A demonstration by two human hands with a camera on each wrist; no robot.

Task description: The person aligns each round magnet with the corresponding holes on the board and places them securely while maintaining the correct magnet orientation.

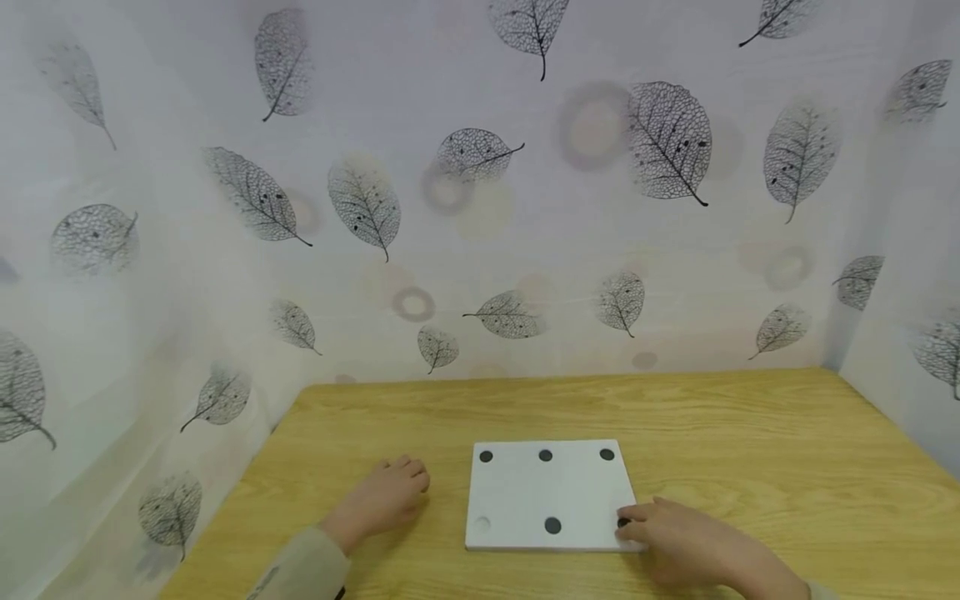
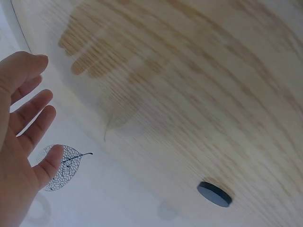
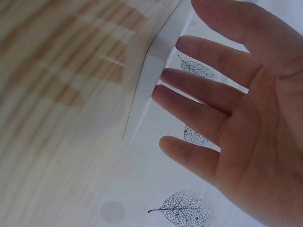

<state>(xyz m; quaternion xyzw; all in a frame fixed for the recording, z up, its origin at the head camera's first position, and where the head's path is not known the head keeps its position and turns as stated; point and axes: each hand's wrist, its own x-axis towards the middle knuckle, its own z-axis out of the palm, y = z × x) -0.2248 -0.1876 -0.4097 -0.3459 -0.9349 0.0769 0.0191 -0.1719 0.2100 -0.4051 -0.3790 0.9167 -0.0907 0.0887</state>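
Note:
A white board (image 1: pixel 551 492) lies on the table, with black discs along its far edge and a black disc (image 1: pixel 552 525) at its near middle. The round recess (image 1: pixel 482 525) at its near left corner is bare. At the near right corner, my right hand (image 1: pixel 678 537) has its fingertips around a black disc (image 1: pixel 623 522), which they partly cover. Seen from the right wrist, the fingers are spread and fairly straight. My left hand (image 1: pixel 386 493) is left of the board, relaxed and holding nothing. Another black disc (image 2: pixel 215 194) lies on the table in the left wrist view.
The wooden table (image 1: pixel 555 408) has a glossy grain that reflects the hands. White cloth (image 1: pixel 525 233) printed with dark leaf shapes hangs behind it and along both sides.

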